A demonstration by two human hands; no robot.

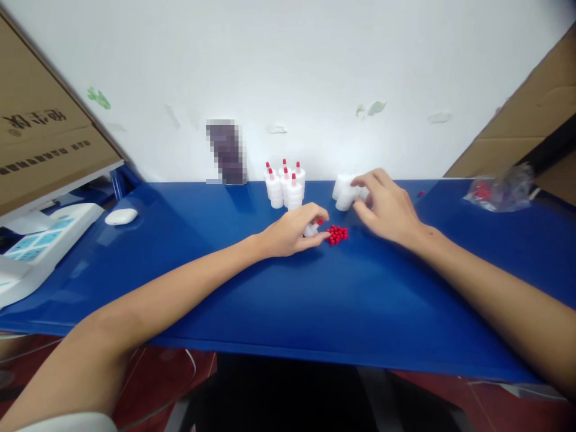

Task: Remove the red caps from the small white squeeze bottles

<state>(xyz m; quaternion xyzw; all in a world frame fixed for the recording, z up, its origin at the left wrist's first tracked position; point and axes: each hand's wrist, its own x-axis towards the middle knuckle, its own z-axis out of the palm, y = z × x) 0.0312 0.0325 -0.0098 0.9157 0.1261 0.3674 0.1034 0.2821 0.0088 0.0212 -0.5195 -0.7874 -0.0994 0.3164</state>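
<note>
My left hand [297, 231] is closed on a white nozzle cap [310, 230] with a red tip, held low over the table; the fingers hide part of it. Just right of those fingertips lies a small heap of red tip caps [337, 234]. My right hand [386, 205] reaches to a group of white bottles [346, 195], its thumb and forefinger apart beside the nearest one. Whether the fingertips touch that bottle is hard to tell. Several white bottles with red-tipped nozzles [294, 193] stand upright together behind my left hand.
A white oval case [121, 216] and a white power strip [58, 231] lie at the left of the blue table [270, 300]. Toward the right rests a clear bag [504, 191] with red pieces inside. Cardboard boxes [49, 120] flank both sides; a white wall [288, 72] stands behind.
</note>
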